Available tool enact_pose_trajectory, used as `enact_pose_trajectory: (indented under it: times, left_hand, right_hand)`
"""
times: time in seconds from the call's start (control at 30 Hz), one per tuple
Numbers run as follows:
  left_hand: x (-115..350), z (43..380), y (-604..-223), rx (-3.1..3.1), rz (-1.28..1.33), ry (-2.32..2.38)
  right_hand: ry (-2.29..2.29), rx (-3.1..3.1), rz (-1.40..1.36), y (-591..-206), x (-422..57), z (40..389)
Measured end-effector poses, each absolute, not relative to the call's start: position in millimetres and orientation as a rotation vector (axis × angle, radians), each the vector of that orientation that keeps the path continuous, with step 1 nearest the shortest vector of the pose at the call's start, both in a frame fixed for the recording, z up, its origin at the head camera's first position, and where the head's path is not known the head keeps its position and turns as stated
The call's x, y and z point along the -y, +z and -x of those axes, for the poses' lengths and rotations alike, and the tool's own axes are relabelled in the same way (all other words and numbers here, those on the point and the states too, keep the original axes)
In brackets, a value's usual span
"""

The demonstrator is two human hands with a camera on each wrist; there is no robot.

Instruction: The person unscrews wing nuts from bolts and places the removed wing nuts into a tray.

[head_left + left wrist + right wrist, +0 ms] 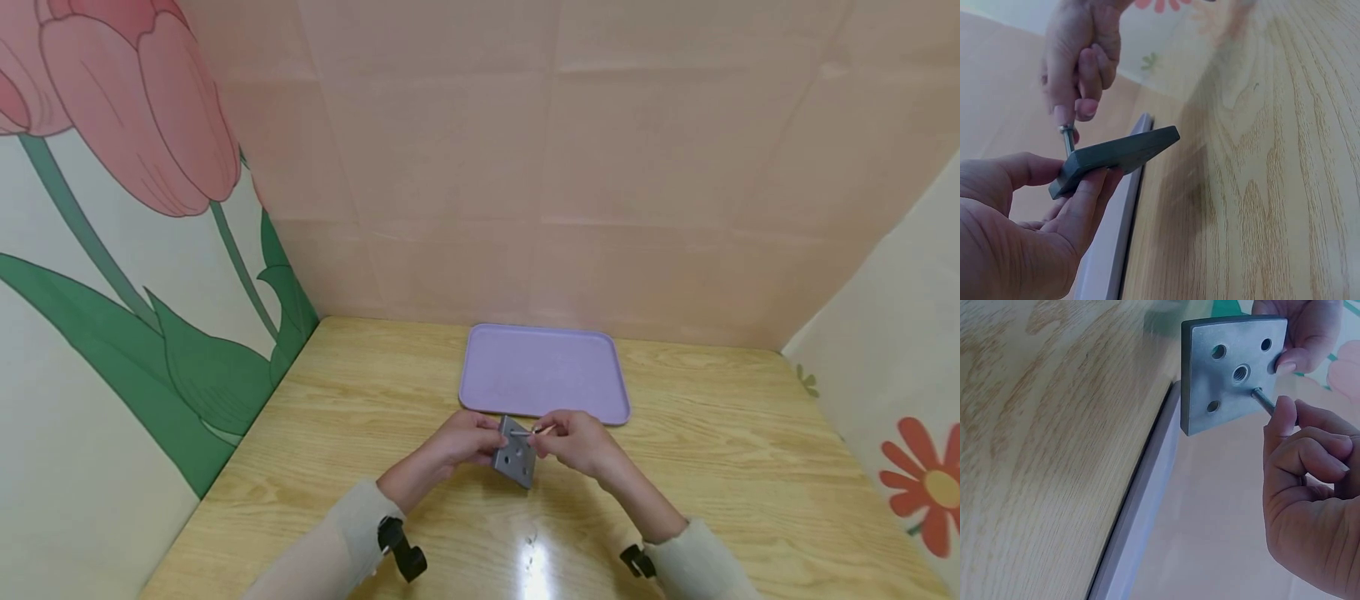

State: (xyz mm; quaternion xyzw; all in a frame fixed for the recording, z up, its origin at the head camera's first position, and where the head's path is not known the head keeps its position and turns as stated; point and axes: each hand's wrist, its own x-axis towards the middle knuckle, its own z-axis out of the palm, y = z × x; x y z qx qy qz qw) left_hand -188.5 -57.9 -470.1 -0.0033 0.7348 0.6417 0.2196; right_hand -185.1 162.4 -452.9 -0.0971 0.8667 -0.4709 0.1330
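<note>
My left hand (463, 438) grips a square grey metal plate (514, 468) by one edge, thumb on one face and fingers behind it. The plate is tilted and held above the table. In the right wrist view the plate (1200, 381) shows a threaded hole in its middle and smaller holes near its corners. My right hand (579, 443) pinches a thin metal bolt (1262, 400) by its head end, between thumb and index finger. The bolt's tip is at a corner hole of the plate; its head (1066, 129) shows at the fingertips in the left wrist view.
A shallow lilac tray (543, 371) lies on the wood-grain table (360, 383) just beyond my hands. A pinkish wall covering (540, 167) stands behind the table, and flower-printed panels rise at left and right. Dark straps (401, 550) sit at my wrists.
</note>
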Motion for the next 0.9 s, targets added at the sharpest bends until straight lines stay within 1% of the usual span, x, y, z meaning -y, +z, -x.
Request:
enact_pose_trajectory:
  times: [0.43, 0.73, 0.9]
  left_hand:
    - [58.4, 187.0, -467.9, -2.033, 0.021, 1.778]
    - [58.7, 186.8, -466.7, -2.029, 0.021, 1.784]
    - [59.4, 187.2, -467.1, -2.023, 0.022, 1.788]
  right_hand:
    - [-1.371, -2.524, 0.267, -452.2, -161.9, 184.1]
    - [-1.462, -2.477, 0.127, -451.3, -159.6, 184.7]
    - [-1.439, -2.465, 0.111, -452.6, -159.4, 185.1]
